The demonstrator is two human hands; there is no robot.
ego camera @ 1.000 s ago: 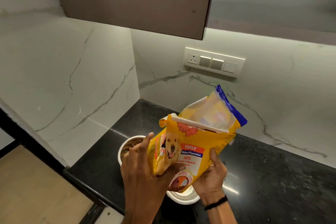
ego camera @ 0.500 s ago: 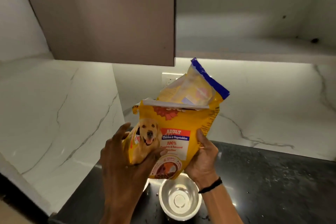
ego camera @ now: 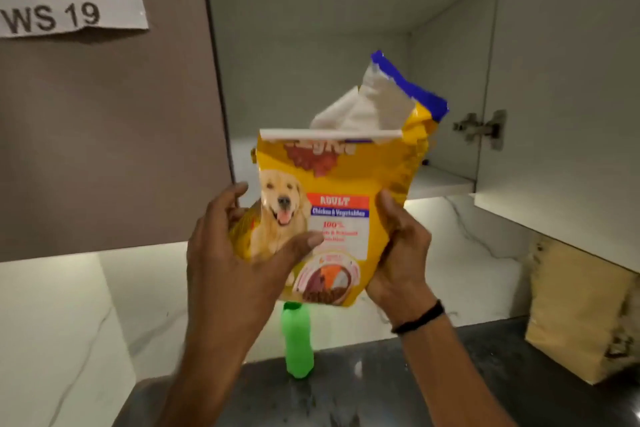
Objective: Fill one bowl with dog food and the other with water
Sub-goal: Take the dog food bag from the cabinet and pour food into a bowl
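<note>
I hold a yellow dog food bag (ego camera: 332, 184) upright at chest height, in front of an open wall cabinet. Its top is torn open, with a blue-edged flap sticking up. My left hand (ego camera: 239, 253) grips the bag's lower left side, thumb across the dog picture. My right hand (ego camera: 398, 253), with a black wristband, grips the lower right edge. A green plastic bottle (ego camera: 298, 343) stands on the dark counter (ego camera: 381, 392) just below the bag. Neither bowl is in view.
The open wall cabinet (ego camera: 346, 62) shows bare grey shelves, with its door (ego camera: 561, 80) swung out on the right. A closed brown cabinet door (ego camera: 104, 114) carries a paper label reading WS 19. A tan paper bag (ego camera: 581, 315) stands on the counter at the right.
The bag has gone up from over the bowls to the level of the open cabinet, still in both hands. My view has tilted upward, so the bowls have dropped out of sight.
</note>
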